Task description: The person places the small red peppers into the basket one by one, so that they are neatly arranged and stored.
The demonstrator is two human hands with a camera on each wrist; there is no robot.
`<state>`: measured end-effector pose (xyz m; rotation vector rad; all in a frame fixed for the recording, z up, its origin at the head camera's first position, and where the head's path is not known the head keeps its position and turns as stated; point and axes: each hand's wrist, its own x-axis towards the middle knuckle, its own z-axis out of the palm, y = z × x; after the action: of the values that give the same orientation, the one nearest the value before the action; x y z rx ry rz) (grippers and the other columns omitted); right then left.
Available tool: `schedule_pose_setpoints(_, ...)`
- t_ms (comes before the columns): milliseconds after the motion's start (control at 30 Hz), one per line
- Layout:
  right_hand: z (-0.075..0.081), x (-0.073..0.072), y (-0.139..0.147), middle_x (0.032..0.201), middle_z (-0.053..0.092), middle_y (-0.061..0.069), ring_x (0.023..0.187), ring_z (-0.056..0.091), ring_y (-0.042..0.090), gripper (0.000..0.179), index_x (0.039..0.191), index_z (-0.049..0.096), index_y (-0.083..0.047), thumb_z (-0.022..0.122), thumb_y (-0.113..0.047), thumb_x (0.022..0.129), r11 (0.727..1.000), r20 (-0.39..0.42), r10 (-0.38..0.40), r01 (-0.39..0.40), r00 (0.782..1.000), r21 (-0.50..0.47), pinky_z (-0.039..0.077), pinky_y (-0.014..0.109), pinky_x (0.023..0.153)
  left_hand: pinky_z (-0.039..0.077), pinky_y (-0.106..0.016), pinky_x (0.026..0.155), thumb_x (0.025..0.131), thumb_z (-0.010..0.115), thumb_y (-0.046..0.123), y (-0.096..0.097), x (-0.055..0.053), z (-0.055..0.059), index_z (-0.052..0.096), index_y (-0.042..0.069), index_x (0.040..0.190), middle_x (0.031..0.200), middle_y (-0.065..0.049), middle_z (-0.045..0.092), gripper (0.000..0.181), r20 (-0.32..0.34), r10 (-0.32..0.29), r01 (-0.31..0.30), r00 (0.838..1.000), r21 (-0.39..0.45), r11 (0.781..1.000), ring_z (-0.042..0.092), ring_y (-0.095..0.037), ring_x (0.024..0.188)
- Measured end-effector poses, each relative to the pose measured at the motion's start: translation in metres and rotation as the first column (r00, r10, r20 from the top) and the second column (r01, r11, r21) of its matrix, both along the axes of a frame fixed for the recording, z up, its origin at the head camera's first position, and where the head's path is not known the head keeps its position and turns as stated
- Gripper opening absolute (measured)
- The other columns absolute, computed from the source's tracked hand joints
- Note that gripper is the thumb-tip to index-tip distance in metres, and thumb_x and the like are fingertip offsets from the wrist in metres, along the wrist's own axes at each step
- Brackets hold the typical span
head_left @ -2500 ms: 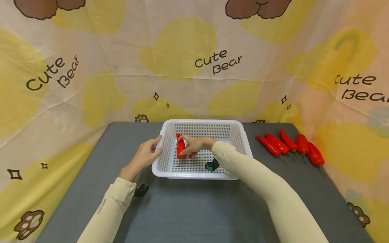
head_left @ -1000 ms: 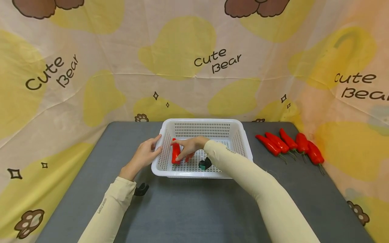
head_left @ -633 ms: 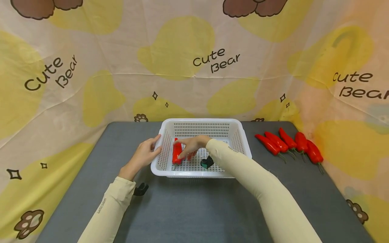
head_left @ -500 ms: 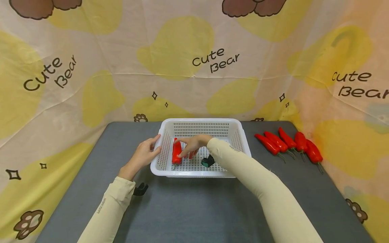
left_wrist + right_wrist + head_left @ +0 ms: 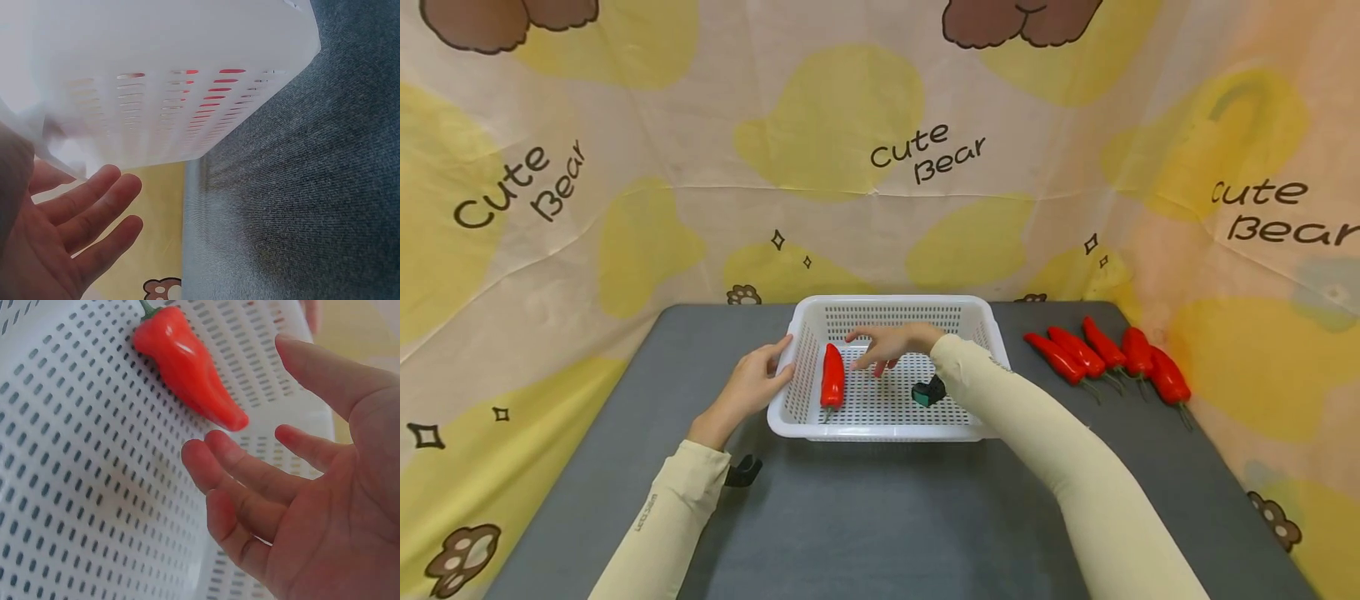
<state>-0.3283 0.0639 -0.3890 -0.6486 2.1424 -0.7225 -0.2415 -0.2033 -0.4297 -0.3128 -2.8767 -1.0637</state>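
Note:
A white plastic basket (image 5: 880,432) with slotted walls stands on the grey table. Inside, along its left side, lies one red chili pepper (image 5: 832,379), its green stem toward the front. My left hand (image 5: 752,382) holds the basket's left rim. In the left wrist view the thumb side of that hand (image 5: 69,231) is at the rim, partly hidden, with other fingers spread below. Over the basket, right of the pepper, hovers my right hand (image 5: 891,343) with fingers loosely bent. The right wrist view has this hand (image 5: 312,487) apart from the pepper (image 5: 187,362).
Several red chili peppers (image 5: 1105,350) lie in a row on the table's right side, stems toward the front. A patterned cloth (image 5: 865,183) hangs behind the grey table (image 5: 865,517) and along both sides. A black wrist mount (image 5: 743,472) sticks out from the left cuff.
My right hand has set the red chili pepper down at the basket's left side, let go of it, and moved away to the right. The left hand stays at the rim.

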Motion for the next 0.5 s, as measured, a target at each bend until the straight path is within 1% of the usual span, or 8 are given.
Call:
schedule_pose_setpoints(167,0.009,-0.002,0.013,0.143,0.059,0.016,0.112,0.068,0.036,0.071,0.157,0.030,-0.016,0.064,-0.036,0.098,0.999,-0.014,-0.028,0.027,1.000,-0.037,0.052,0.049,0.104,0.063,-0.044,0.080,0.098,0.060,0.016,-0.001,0.001,-0.001,0.041,0.002,0.153,0.129,-0.028,0.062,0.060,0.002,0.007,-0.007,1.000,-0.003,1.000,0.067,-0.032,0.096)
schedule_pose_setpoints(233,0.013,-0.004,0.018,0.145,0.058,0.016,0.115,0.066,0.038,0.070,0.157,0.029,-0.017,0.063,-0.035,0.099,0.998,-0.004,-0.038,0.038,0.999,-0.043,0.050,0.050,0.106,0.063,-0.044,0.080,0.098,0.060,0.017,-0.001,0.001,-0.001,0.041,0.003,0.153,0.129,-0.028,0.062,0.060,0.001,0.007,-0.007,1.000,-0.004,1.000,0.067,-0.032,0.096)
schedule_pose_setpoints(400,0.024,-0.007,0.031,0.147,0.057,0.015,0.118,0.065,0.037,0.068,0.158,0.029,-0.017,0.060,-0.036,0.100,0.998,-0.015,-0.052,0.052,0.999,-0.036,0.048,0.051,0.108,0.063,-0.043,0.077,0.098,0.060,0.017,0.000,0.001,-0.001,0.041,0.002,0.153,0.125,-0.028,0.063,0.060,-0.002,-0.002,0.002,1.000,0.007,1.000,0.068,-0.031,0.094)
schedule_pose_setpoints(500,0.029,-0.008,0.038,0.147,0.057,0.015,0.117,0.065,0.036,0.066,0.157,0.031,-0.018,0.060,-0.036,0.101,0.998,-0.037,-0.059,0.057,0.998,-0.034,0.048,0.051,0.108,0.063,-0.042,0.076,0.098,0.061,0.016,0.000,0.001,-0.001,0.041,0.001,0.153,0.124,-0.028,0.063,0.060,-0.007,-0.004,0.004,1.000,0.017,1.000,0.069,-0.032,0.093)
